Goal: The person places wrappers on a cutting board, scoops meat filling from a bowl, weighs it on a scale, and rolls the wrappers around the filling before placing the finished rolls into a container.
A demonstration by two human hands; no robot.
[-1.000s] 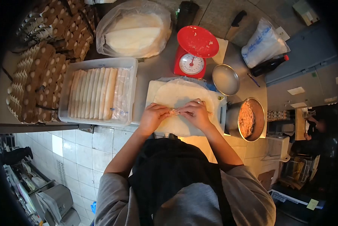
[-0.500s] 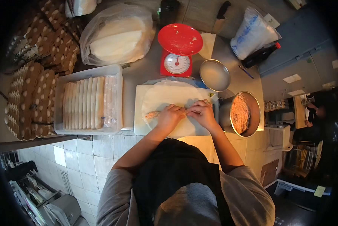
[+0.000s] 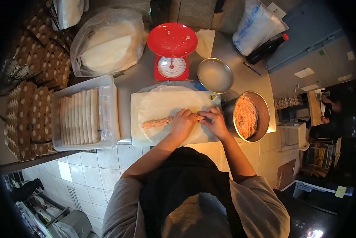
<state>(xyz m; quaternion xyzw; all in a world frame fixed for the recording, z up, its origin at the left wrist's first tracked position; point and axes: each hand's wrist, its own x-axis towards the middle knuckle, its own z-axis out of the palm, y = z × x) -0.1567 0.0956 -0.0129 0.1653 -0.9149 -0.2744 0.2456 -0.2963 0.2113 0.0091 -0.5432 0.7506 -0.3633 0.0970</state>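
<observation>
A thin round wrapper (image 3: 162, 101) lies spread on a white cutting board (image 3: 135, 133). Across it runs a long strip of orange-pink minced filling (image 3: 156, 123). My left hand (image 3: 182, 123) curls over the strip near its right part, fingers closed on it. At the strip's right end my right hand (image 3: 215, 122) pinches the filling between thumb and fingers. To the right, a metal pot (image 3: 268, 115) holds more of the minced filling (image 3: 245, 117).
Left of the board stands a plastic container (image 3: 116, 107) of finished rolls (image 3: 79, 117). Behind are a red scale (image 3: 172, 65), a bag of wrappers (image 3: 108, 45) and a metal bowl of cloudy liquid (image 3: 215, 75). Egg trays (image 3: 27, 119) are stacked at far left. A bottle (image 3: 267, 50) lies at the back right.
The view has shifted, so the board and scale appear farther left. More of the filling strip shows left of my left hand. Both hands stay at the strip's right part.
</observation>
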